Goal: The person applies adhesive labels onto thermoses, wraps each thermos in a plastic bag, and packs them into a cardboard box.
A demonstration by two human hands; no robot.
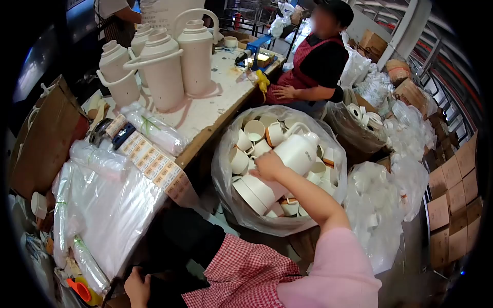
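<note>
A cream vacuum flask (296,154) lies tilted across a pile of white cups (254,130), its handled top toward the upper right. My right hand (269,165) is closed around the side of the flask's body, with the fingertips partly hidden. Cups and the flask sit inside a large clear plastic bag (226,192) whose mouth is spread wide. Down at the lower left, my left hand (137,288) has its fingers curled beside the bench; whatever they hold is hidden in the dark area there.
Several upright flasks (162,69) stand on the white worktable (226,79). A label sheet (154,161) and clear plastic bags (102,215) cover the near bench. Across the table sits a person in a checked apron (308,64). Stacked cartons (452,205) line the right side.
</note>
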